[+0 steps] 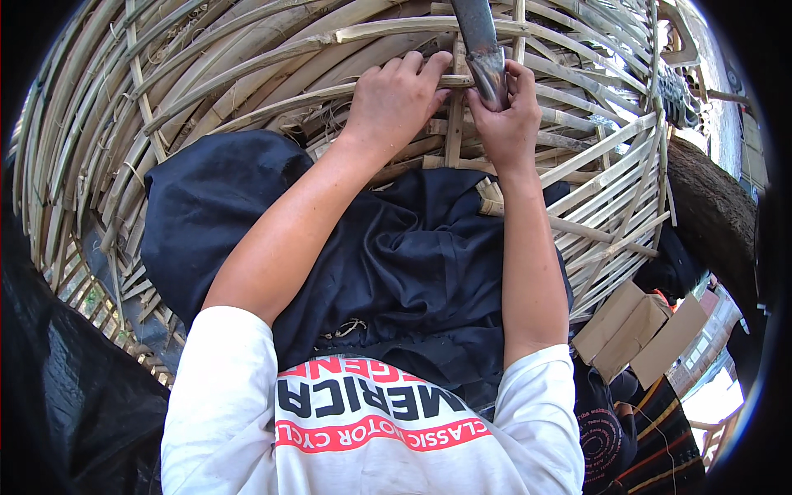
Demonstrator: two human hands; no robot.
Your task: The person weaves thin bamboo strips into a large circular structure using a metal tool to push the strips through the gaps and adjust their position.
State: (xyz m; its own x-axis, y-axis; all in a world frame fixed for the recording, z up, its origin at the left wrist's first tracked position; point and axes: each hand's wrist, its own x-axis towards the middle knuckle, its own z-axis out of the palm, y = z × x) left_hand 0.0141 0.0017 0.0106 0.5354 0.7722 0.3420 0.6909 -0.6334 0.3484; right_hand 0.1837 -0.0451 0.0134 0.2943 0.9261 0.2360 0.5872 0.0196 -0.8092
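The weave of bamboo filled the top of the view, its right edge ending at a tied upright near a rough log, while a black sheet bordered the lower left. Black cloth lay in folds between the forearms, leaving a gap there, but the hands worked close together, tight against the slats. The left hand had its fingers bent over a pale strip, pinching it against the thumb, at the front of the weave. Just beside it, the right hand was closed around the rounded lower end of a blade, grey and flat above, brownish at the neck, running out past the upper rim. The strip was narrow, straw-coloured and gently bowed. At the right stood a cardboard box with flaps spread; its contents, if any, seemed too poorly shown to tell.
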